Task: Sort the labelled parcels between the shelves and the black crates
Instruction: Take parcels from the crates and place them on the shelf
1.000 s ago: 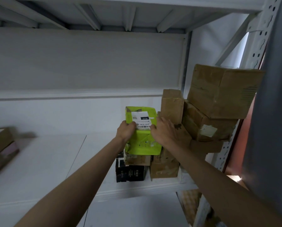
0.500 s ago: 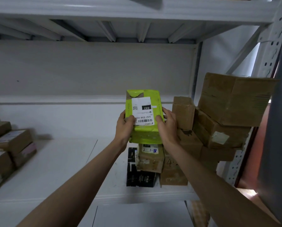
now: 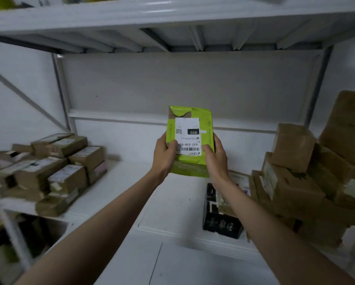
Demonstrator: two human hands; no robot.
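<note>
both hands, left hand point(image 3: 164, 155) and right hand point(image 3: 215, 157), grip a green parcel point(image 3: 190, 140) above the shelf point(image 3: 119, 190). its label reads upside down, so misreading could missort it.

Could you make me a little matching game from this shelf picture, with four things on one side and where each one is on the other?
Things:
1. green parcel
2. black box
3. flat brown parcels
4. big brown boxes

Places:
A. stacked at the shelf's right end
B. held up between the left hand and right hand
C. piled at the shelf's left end
D. on the shelf below the right forearm

Pairs: 1-B, 2-D, 3-C, 4-A
</note>
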